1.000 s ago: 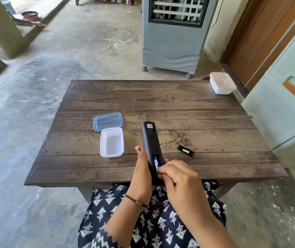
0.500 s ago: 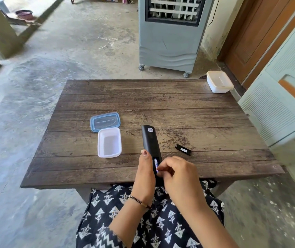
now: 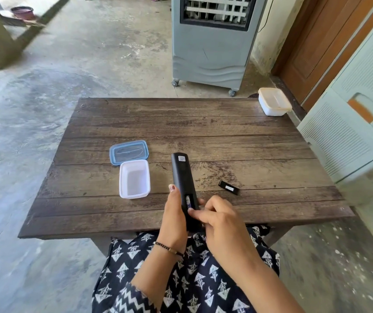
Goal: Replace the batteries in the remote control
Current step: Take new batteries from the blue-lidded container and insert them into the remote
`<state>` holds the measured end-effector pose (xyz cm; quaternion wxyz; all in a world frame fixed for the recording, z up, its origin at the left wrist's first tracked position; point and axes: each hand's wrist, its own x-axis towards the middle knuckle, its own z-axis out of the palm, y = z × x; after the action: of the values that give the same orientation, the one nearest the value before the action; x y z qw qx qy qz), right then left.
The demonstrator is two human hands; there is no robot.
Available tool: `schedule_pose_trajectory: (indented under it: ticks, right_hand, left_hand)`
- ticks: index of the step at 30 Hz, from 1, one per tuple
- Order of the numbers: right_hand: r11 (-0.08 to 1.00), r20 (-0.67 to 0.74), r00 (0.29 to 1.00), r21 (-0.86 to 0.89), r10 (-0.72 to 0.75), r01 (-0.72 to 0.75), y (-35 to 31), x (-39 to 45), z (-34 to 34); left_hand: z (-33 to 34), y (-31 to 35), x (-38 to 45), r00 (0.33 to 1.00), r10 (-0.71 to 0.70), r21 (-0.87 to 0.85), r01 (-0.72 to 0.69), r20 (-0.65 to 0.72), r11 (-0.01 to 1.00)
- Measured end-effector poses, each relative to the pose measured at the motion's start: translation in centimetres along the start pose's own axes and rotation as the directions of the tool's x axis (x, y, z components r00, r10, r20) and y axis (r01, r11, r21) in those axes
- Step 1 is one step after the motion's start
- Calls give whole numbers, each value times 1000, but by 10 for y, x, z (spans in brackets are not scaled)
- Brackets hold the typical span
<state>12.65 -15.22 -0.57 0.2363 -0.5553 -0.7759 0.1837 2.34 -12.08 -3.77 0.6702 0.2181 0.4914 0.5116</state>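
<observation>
A long black remote control [image 3: 182, 175] is held back side up over the near edge of the wooden table [image 3: 203, 125], my left hand [image 3: 175, 219] wrapped round its lower end. Its battery bay is uncovered and a battery [image 3: 188, 201] with a blue and white label lies inside. My right hand [image 3: 220, 219] is beside the remote, its index fingertip pressing on the lower end of that battery. The black battery cover [image 3: 229, 187] lies on the table to the right of the remote.
An open white plastic box [image 3: 134, 179] stands left of the remote, its blue-rimmed lid [image 3: 128, 152] just behind it. A closed white box [image 3: 274, 104] sits at the far right corner. A grey air cooler [image 3: 212, 39] stands beyond the table, a pale cabinet [image 3: 357, 123] at the right.
My right hand has opened from a bunched grip over the bay to one extended index finger on the battery. More of the battery shows. The remote stays in my left hand.
</observation>
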Motion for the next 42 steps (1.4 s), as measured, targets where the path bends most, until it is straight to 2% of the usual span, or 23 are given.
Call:
schedule_pose_trajectory:
  ticks: [3,6,8,11,15,20,26,30,35,37,39,40,41,42]
  right_hand:
    - [997,49,999,78,-8,4,6,3,-4]
    - [980,-105,985,160,134,-117,25,12,-9]
    - [966,-192,947,48,259,-254,48,25,-9]
    - [907,-136,921,-174,364,-384,77,38,-5]
    - [914,-61,952,-265,301,-306,83,54,0]
    - [906,-9,955,-313,296,-284,81,73,6]
    - [916,18,943,-245,331,-317,81,78,9]
    - [925,-46,931,-102,362,-365,80,74,7]
    - [901,-148,901,226,407,-369,54,55,-7]
    - [800,-122,870,469,479,-374,40,44,-8]
    - [613,-51,847,713,529,-340,25,34,-9]
    - [557,-36,851,770,525,-311,19,29,-8]
    - [556,-47,864,783,502,-280,15,26,-6]
    - [602,-85,886,762,457,-237,12,23,-4]
  left_hand:
    - [0,5,4,1000,-20,-107,19,-8,994]
    - [1,10,4,998,-57,-185,55,-3,981]
    - [0,11,1,997,-71,-203,72,12,976]
    - [-2,8,-3,995,-97,-196,102,36,975]
    - [-4,4,-4,992,-121,-167,125,29,978]
    - [-9,3,-1,991,-130,-177,133,26,975]
    - [-11,4,2,994,-95,-201,105,56,974]
    - [-13,4,2,994,-91,-210,103,66,972]
    - [-13,3,1,995,-83,-204,94,60,974]
    - [-13,2,1,996,-71,-204,81,53,976]
    - [-12,2,2,997,-72,-198,75,24,977]
    - [-12,1,3,997,-75,-197,76,11,977]
    - [-12,2,3,997,-73,-193,74,10,978]
    - [-12,2,3,997,-68,-178,70,21,982]
